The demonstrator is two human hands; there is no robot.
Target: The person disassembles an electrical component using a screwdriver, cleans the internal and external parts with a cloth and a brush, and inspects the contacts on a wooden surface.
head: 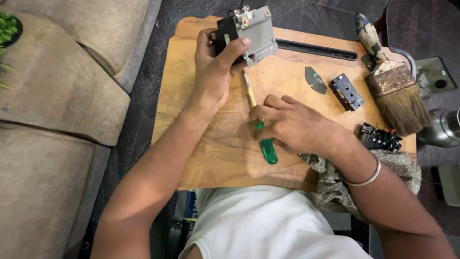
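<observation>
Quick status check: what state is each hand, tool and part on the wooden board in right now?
Left hand: gripping the grey metal and black plastic device, raised above the board.
Right hand: holding the green-handled screwdriver, tip toward the device.
Worn paintbrush: lying flat, untouched.
Small grey block part: loose on the wooden board.
Black terminal piece: lying loose by the patterned cloth.

Grey-and-black metal module [249, 31] held upright above the board; green-handled screwdriver [261, 129] tilted toward it.
</observation>
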